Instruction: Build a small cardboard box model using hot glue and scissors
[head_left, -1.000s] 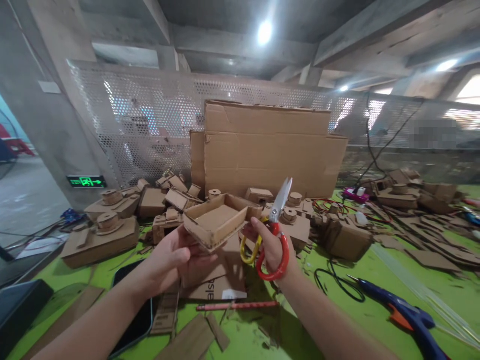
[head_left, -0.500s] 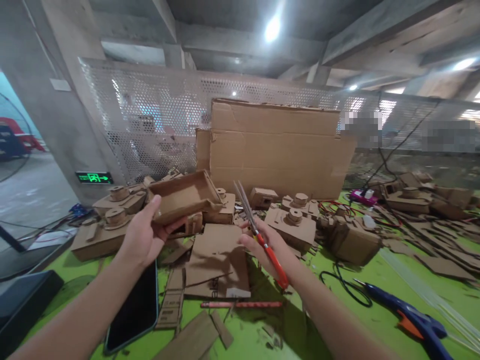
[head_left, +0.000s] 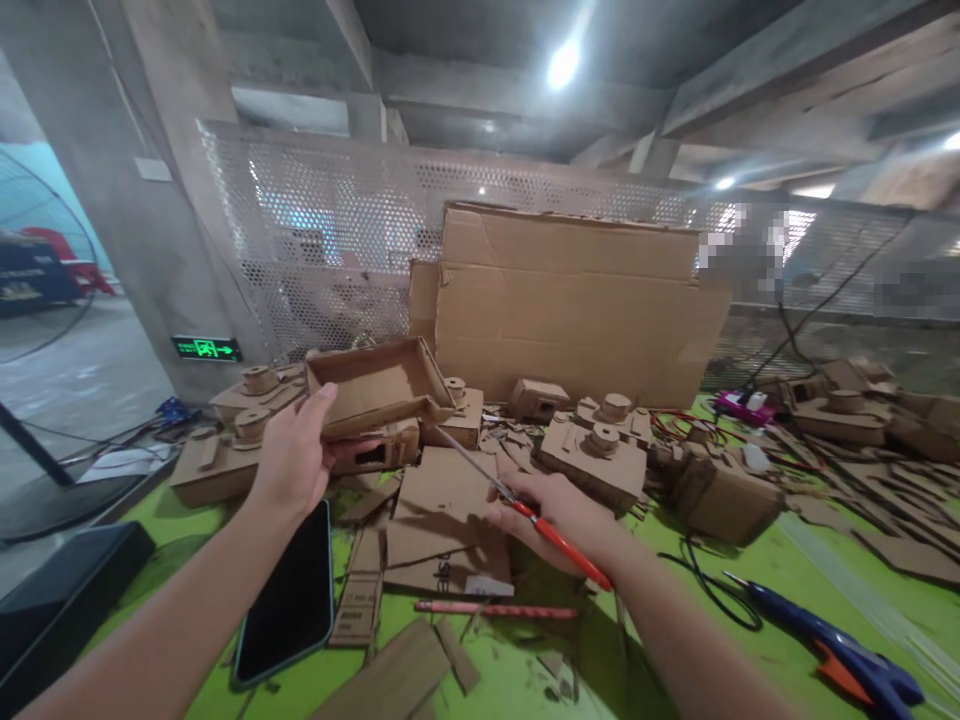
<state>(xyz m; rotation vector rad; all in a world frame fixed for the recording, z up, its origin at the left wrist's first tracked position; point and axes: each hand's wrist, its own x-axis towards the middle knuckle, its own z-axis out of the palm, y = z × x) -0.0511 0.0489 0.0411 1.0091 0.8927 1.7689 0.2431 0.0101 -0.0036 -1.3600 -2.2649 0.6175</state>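
My left hand (head_left: 298, 455) grips the left end of a shallow open cardboard box (head_left: 382, 385), tilted so its inside shows, above the table. Red-handled scissors (head_left: 559, 540) are in my right hand (head_left: 547, 510), their blades pointing up and left. The blade tips lie near the box's lower right corner; whether they touch it I cannot tell. Below the hands, flat cardboard sheets (head_left: 442, 500) lie on the green table (head_left: 600, 660), with a red pencil (head_left: 499, 609) in front of them.
A phone (head_left: 289, 590) lies under my left forearm. At the right is a blue glue gun (head_left: 817, 630) with its cable. Camera-shaped cardboard models (head_left: 592, 460) and scraps line the back, before a large upright cardboard panel (head_left: 570, 310).
The scissors have swung from pointing steeply up to pointing left, their tips now near the box's corner. The whole view has shifted slightly, so most things appear further right.
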